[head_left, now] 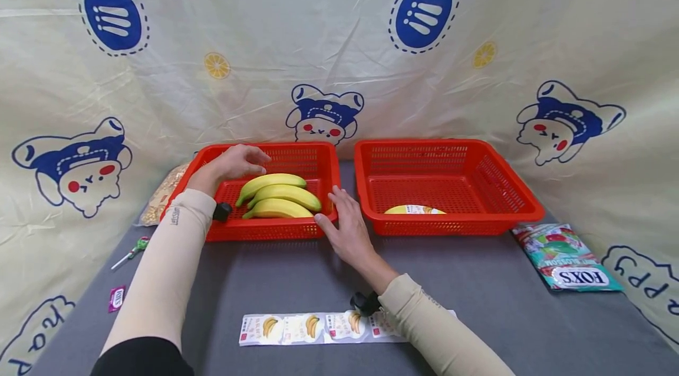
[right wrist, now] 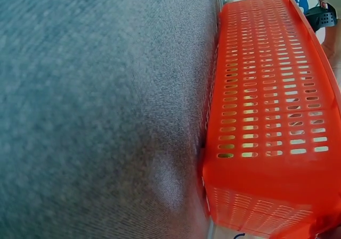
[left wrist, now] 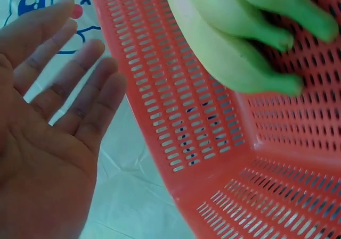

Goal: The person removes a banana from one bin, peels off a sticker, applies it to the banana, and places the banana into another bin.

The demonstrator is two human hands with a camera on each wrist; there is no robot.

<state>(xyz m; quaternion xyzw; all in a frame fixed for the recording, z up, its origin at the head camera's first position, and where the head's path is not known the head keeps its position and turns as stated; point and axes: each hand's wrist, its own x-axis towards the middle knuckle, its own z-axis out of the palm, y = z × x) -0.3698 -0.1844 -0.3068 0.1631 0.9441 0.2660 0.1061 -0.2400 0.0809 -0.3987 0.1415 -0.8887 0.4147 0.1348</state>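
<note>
Three yellow bananas (head_left: 283, 193) lie side by side in the left red basket (head_left: 265, 230). My left hand (head_left: 236, 162) hovers over the basket's far left part, beside the bananas. In the left wrist view its palm and spread fingers (left wrist: 88, 63) show, holding nothing. My right hand (head_left: 347, 228) is at the near right corner of the same basket, its thumb and extended fingers right at the rim. From the right wrist view, only a sliver of that hand shows at the bottom right, with the basket's perforated wall (right wrist: 272, 100) beside it.
A second red basket (head_left: 451, 226) stands to the right, with a labelled yellow fruit (head_left: 398, 210) partly hidden behind its front wall. A strip of banana labels (head_left: 302, 329) lies in front. Scissors (head_left: 131, 252), a small purple packet (head_left: 116, 299) and a FOX'S bag (head_left: 570, 258) lie around.
</note>
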